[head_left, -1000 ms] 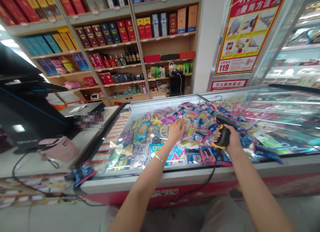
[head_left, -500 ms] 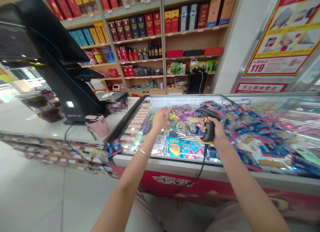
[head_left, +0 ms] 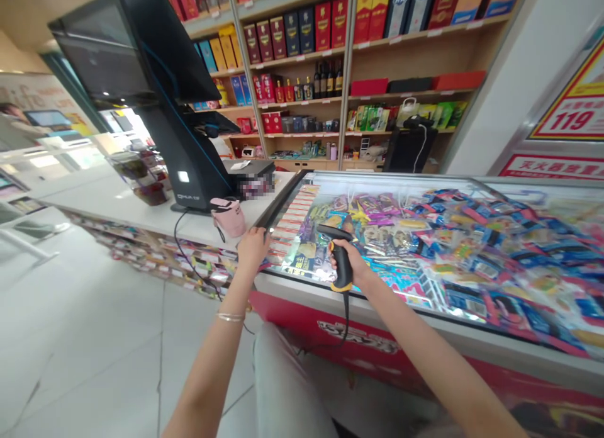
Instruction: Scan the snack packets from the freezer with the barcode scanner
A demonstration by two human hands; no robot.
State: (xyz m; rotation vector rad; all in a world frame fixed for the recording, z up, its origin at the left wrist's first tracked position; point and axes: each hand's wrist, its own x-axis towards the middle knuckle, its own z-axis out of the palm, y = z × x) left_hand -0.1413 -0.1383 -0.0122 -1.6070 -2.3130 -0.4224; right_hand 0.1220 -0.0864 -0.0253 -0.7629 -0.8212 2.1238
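Observation:
My left hand (head_left: pixel 253 248), with bracelets at the wrist, is at the front left corner of the glass-topped freezer (head_left: pixel 325 287). Its fingers are bent downward over the spot where a small blue packet lay, and they hide what is under them. My right hand (head_left: pixel 350 262) grips a black and yellow barcode scanner (head_left: pixel 343 268) by its handle, above the freezer glass. From the handle a black cable (head_left: pixel 346 315) hangs down in front of the freezer. Under the glass lie many colourful ice-cream packets (head_left: pixel 486 262).
Left of the freezer, a white counter (head_left: pixel 94 189) carries a black checkout terminal (head_left: pixel 189 136), a pink cup-shaped pouch (head_left: pixel 229 218) and stacked plastic tubs (head_left: pixel 141 174). Shelves with boxes and bottles (head_left: pixel 328 79) stand behind. Another cable (head_left: pixel 182 252) hangs along the counter front.
My view has turned to the left. My left hand has moved from above the freezer glass to its left corner, covering the blue packet's spot. The scanner has moved left with my right hand.

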